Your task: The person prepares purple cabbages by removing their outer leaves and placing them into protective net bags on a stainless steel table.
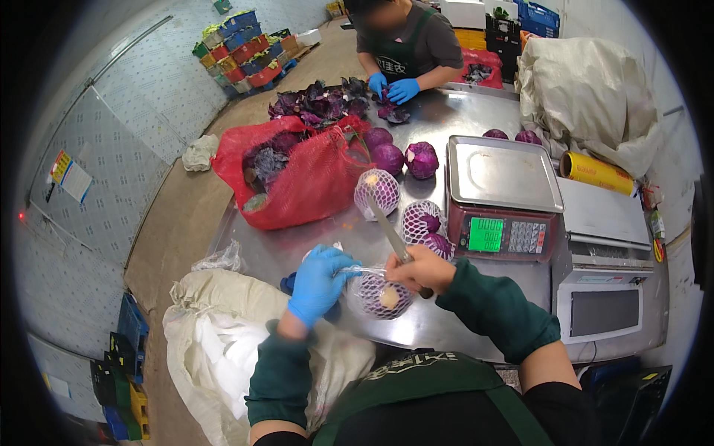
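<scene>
My left hand (321, 284), in a blue glove, grips a stretch of clear plastic at the side of a red cabbage in a white foam net (385, 298). My bare right hand (418, 270) is closed on the handle of a knife (387, 228) and touches the same plastic; the blade points up and away from me. Beyond the blade sits another netted red cabbage (377, 194). Smaller red cabbages in foam net (427, 228) lie left of the scale. Unwrapped red cabbages (421, 160) stand behind them, beside a red mesh sack (312, 184) that holds more.
A digital scale (505, 195) and a wrapping machine (605, 267) stand on the steel table (491, 111) at right, near a yellow film roll (597, 171). A white woven sack (184, 345) is at left. Across the table, a person in blue gloves handles cabbage leaves (329, 103).
</scene>
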A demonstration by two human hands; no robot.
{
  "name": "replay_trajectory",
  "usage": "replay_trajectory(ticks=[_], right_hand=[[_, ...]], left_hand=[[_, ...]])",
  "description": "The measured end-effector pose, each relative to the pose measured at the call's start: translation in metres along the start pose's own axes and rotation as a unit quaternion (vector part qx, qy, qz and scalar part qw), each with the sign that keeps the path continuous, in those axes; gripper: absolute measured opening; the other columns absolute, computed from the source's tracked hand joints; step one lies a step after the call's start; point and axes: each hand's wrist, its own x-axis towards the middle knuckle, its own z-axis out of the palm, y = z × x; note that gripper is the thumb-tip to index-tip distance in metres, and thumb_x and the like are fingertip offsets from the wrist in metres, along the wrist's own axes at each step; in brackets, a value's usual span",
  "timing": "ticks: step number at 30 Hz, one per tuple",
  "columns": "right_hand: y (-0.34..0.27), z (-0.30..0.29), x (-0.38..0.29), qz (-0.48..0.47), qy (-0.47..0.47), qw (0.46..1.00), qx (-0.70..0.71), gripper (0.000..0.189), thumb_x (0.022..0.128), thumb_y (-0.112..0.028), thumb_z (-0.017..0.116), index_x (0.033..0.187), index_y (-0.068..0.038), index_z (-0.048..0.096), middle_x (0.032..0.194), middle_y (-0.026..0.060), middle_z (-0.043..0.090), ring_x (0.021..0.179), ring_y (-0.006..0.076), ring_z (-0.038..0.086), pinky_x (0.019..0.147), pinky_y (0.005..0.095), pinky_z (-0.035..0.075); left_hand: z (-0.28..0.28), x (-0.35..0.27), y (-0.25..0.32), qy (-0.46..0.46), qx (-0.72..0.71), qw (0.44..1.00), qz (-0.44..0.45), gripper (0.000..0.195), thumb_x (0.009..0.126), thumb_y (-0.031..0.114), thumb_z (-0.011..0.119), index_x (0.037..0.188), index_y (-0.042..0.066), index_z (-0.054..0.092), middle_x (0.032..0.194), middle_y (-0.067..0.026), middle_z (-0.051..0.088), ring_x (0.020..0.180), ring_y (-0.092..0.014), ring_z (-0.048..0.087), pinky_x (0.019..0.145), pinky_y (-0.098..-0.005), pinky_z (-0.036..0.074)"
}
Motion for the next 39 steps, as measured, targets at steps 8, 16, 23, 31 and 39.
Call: replay_trajectory(ticks=[8,16,23,31,39], right_hand=[[0.012,-0.055,-0.056,-0.006,0.124,0.991,0.045,0.009,0.093,-0.012,0.063,0.088,-0.005,0.060,0.059,-0.0023,0.045,0.047,0.0077,0.037,0.045,0.0258,0.029],[-0.013,-0.039,-0.042,-0.182,0.184,0.962,0.083,0.014,0.097,-0.018,0.061,0.092,-0.006,0.057,0.061,-0.0027,0.045,0.048,0.0062,0.040,0.049,0.0244,0.035],[-0.054,-0.020,-0.041,-0.318,0.239,0.911,0.108,0.016,0.099,-0.018,0.061,0.099,-0.003,0.061,0.069,-0.0012,0.053,0.051,0.0052,0.043,0.050,0.0226,0.037],[-0.032,-0.034,-0.046,-0.170,0.260,0.944,-0.106,0.024,0.095,-0.018,0.067,0.111,-0.001,0.068,0.069,-0.0007,0.059,0.049,0.0041,0.045,0.045,0.0221,0.033],[0.048,-0.055,-0.064,-0.099,0.300,0.949,-0.019,0.018,0.093,-0.011,0.065,0.107,0.000,0.066,0.081,0.0052,0.066,0.049,0.0072,0.050,0.045,0.0217,0.038]], left_hand=[[-0.004,-0.057,-0.113,0.317,-0.474,0.773,-0.279,0.014,0.098,0.013,0.060,0.098,0.001,0.065,0.069,-0.0018,0.060,0.058,-0.009,0.057,0.055,-0.0222,0.048],[-0.051,0.005,-0.031,0.297,-0.475,0.807,-0.187,0.015,0.100,0.015,0.059,0.104,0.003,0.067,0.066,0.0045,0.052,0.053,-0.004,0.044,0.049,-0.0200,0.035],[-0.113,0.001,-0.007,0.362,-0.408,0.828,-0.130,0.019,0.094,0.012,0.063,0.109,0.003,0.069,0.077,0.0058,0.056,0.062,0.000,0.044,0.055,-0.0157,0.031],[-0.206,-0.026,-0.153,0.232,0.069,0.954,-0.179,0.024,0.084,0.014,0.074,0.105,0.002,0.070,0.097,-0.0101,0.070,0.087,-0.021,0.065,0.083,-0.0324,0.051],[-0.371,-0.195,-0.312,0.447,0.010,0.835,-0.320,0.069,0.075,0.027,0.081,0.133,-0.002,0.057,0.101,-0.0146,0.072,0.090,-0.025,0.069,0.080,-0.0374,0.054]])
